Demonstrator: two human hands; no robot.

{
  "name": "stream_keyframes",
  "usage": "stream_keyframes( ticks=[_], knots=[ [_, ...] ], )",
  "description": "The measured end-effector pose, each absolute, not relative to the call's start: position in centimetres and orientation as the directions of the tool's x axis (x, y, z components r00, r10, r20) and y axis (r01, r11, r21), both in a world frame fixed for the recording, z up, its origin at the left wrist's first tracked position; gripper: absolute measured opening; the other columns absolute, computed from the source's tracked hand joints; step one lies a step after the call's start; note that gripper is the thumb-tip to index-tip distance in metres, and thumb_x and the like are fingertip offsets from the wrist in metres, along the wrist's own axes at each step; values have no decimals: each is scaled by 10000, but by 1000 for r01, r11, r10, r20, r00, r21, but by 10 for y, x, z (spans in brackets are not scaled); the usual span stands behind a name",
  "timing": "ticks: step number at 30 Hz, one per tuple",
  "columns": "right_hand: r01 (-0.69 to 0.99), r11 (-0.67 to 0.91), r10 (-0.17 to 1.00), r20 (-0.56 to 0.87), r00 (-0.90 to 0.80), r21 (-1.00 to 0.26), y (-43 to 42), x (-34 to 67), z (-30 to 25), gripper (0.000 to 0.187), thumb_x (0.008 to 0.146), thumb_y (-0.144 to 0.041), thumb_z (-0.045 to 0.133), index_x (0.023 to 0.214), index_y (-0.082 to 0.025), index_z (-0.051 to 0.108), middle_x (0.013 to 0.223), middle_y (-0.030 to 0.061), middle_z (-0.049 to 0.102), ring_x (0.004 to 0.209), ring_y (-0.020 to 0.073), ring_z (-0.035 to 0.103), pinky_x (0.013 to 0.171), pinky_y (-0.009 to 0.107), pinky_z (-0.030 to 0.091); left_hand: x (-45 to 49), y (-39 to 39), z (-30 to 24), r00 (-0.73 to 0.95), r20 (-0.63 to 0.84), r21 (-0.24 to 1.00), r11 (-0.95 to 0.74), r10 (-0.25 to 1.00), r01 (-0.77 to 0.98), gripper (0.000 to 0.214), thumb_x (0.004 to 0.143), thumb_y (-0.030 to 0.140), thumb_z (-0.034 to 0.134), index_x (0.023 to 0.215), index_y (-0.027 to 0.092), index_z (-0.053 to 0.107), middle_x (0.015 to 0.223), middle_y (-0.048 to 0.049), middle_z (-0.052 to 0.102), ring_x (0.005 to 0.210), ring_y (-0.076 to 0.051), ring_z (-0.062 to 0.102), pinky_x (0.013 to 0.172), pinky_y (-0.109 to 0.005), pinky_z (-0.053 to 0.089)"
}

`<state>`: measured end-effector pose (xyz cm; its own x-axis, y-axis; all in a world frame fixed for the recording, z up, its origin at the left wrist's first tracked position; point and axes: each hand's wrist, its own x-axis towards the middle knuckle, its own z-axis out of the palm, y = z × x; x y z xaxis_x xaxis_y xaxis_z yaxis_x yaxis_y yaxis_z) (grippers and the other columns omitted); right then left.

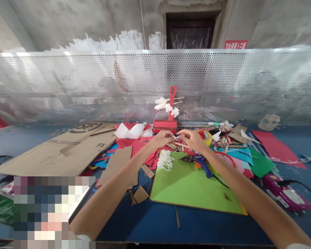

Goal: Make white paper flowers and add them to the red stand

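Note:
My left hand (165, 138) and my right hand (191, 139) meet above the far edge of a lime-green board (181, 188). Both are closed, fingertips pinched together around a small white piece (175, 137), mostly hidden by the fingers; its kind is unclear. Just behind them stands a red box-shaped base (165, 126) with a curled red upright (172, 103), bearing white flower-like tufts (171, 110) and white-tipped sticks. Below my left hand, a fringed white strip (165, 160) lies on the board. A blue glue gun (199, 162) rests beneath my right forearm.
Flat cardboard (57, 148) covers the left side. Red paper (277, 145), green paper (260, 162) and a purple device (287, 195) with a black cord are on the right. A roll of yellow tape (207, 137) and scraps lie behind my right hand. A perforated metal screen (80, 79) closes off the back.

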<state>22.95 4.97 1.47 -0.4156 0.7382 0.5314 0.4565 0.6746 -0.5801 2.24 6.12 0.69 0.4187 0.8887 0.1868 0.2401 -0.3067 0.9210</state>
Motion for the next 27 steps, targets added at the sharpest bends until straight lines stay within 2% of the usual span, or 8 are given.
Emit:
stream_keyframes(
  ticks=[5, 10, 17, 21, 27],
  knots=[
    [398, 692, 722, 561, -405, -602, 48, 229, 18, 191, 889, -376, 590, 902, -193, 645, 881, 52, 723, 824, 199, 675, 720, 290, 474, 22, 64, 5, 423, 217, 916, -333, 880, 223, 246, 802, 366, 656, 820, 122, 631, 731, -38, 670, 618, -109, 602, 614, -222, 467],
    [401, 686, 727, 554, -405, -607, 48, 230, 18, 225, 896, -416, 585, 890, -196, 629, 858, 46, 718, 793, 194, 670, 685, 280, 462, 19, 67, 3, 479, 235, 882, -392, 846, 261, 296, 831, 415, 629, 832, 120, 653, 751, -48, 666, 637, -117, 590, 614, -228, 448],
    [466, 689, 722, 580, -377, -555, 51, 232, 14, 258, 914, -422, 562, 832, -197, 657, 745, 23, 706, 671, 175, 633, 643, 274, 428, 20, 65, 6, 415, 288, 882, -408, 863, 235, 244, 794, 374, 672, 785, 134, 627, 678, -1, 617, 593, -96, 539, 557, -210, 387],
    [526, 696, 709, 583, -397, -489, 51, 232, 15, 332, 942, -440, 518, 769, -193, 657, 667, 12, 681, 606, 162, 598, 611, 271, 387, 21, 61, 8, 409, 299, 896, -401, 862, 191, 234, 788, 363, 675, 768, 135, 623, 665, 2, 604, 594, -97, 536, 557, -212, 387],
    [595, 672, 722, 571, -391, -441, 48, 231, 13, 530, 985, -487, 403, 565, -194, 541, 501, 3, 559, 536, 151, 548, 602, 275, 367, 23, 59, 11, 429, 284, 895, -398, 858, 204, 244, 761, 368, 692, 778, 129, 647, 655, 8, 596, 586, -94, 521, 566, -213, 380]
  ],
)
